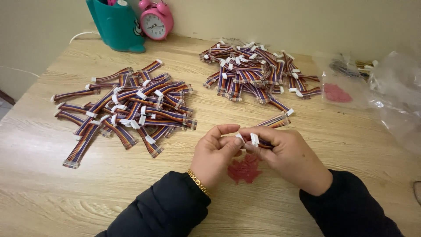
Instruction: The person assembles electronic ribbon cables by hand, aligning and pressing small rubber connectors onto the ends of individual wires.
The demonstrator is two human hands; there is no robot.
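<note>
Rainbow-striped ribbon cable [275, 121] with a white connector [254, 139] is pinched between both hands, the left hand [215, 153] and right hand [287, 153] meeting fingertip to fingertip above the wooden worktop [66, 197]. Beneath them lies a small red pile [245, 169]. One cable heap [127, 107] sits beyond the left hand, another heap [256, 70] beyond the right.

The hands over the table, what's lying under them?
Under the left hand and right hand a small pile of red pieces lies on the wooden table. The hands cover part of it, so its full spread is hidden.
</note>
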